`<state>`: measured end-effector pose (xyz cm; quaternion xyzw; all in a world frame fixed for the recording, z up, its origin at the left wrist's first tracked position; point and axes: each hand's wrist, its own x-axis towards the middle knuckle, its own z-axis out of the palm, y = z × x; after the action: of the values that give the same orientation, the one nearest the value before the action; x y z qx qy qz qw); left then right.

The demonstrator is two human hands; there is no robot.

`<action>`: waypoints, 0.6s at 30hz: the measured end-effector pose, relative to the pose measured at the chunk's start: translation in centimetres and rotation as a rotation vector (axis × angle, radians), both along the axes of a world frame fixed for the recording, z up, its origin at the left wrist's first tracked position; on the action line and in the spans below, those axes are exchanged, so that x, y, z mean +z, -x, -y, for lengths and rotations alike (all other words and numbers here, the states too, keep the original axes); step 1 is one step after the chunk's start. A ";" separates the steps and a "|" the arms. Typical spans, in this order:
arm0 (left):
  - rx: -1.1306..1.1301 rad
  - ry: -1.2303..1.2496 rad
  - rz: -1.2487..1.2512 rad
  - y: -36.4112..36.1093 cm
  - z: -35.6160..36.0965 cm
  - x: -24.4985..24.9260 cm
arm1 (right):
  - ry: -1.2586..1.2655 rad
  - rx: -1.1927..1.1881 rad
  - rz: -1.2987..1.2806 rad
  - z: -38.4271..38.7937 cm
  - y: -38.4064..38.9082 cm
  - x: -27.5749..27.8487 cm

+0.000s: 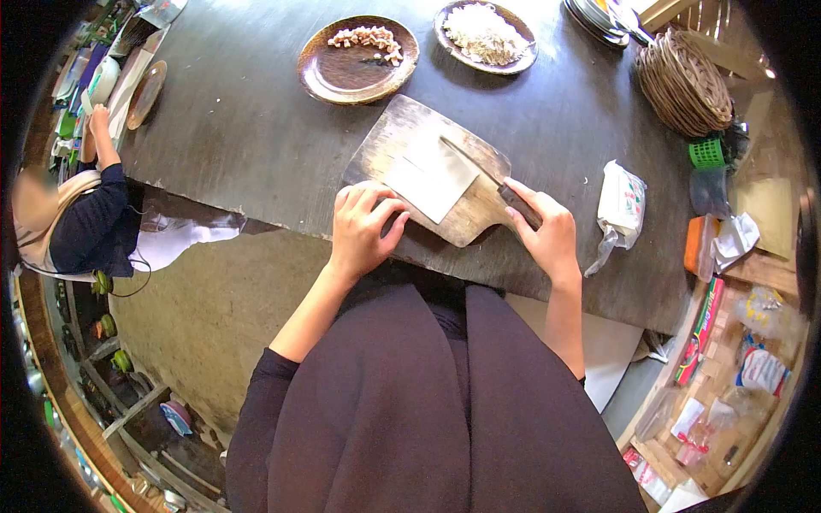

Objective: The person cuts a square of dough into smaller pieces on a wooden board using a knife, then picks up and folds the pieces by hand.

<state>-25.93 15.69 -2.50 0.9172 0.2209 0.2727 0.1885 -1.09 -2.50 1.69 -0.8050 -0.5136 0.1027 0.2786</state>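
A wooden cutting board [466, 227] lies on the dark table near its front edge. On it rests a flat white slab [436, 190], perhaps tofu, with a thin line across its upper left part. My right hand [545, 231] is closed around the black handle of a knife [466, 156]; its blade points up and left over the slab's top right corner. My left hand [368, 227] has curled fingers at the slab's lower left edge, its fingertips seeming to press there. The hand partly hides the board's left edge.
Beyond the board stand a brown plate [321, 79] with small pinkish pieces and another plate [526, 61] heaped with white shreds. A white plastic packet [622, 205] lies right. Woven plates [684, 83] are stacked at the far right. Another person [90, 214] is at the left.
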 end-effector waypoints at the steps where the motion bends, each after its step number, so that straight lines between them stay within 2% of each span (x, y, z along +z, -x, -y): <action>1: 0.004 0.000 -0.001 0.0 0.0 0.1 | 0.000 0.004 -0.001 -0.1 -0.1 0.0; 7: 0.010 0.001 0.010 -0.1 0.1 0.3 | -0.057 0.046 -0.019 -0.2 -0.5 -0.1; 13: 0.057 -0.032 0.064 -0.7 0.0 0.6 | -0.095 -0.073 -0.154 0.9 -0.1 0.2; 15: -0.009 -0.038 0.115 -1.3 0.6 0.2 | -0.172 -0.078 -0.182 1.6 0.1 -0.2; 18: -0.248 0.010 0.068 -2.7 3.4 -0.4 | -0.139 -0.120 -0.192 2.4 0.9 -0.7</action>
<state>-23.27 12.31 -2.92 0.9267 0.1008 0.2773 0.2329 -1.99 -4.89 1.03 -0.7994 -0.4416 0.1265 0.3872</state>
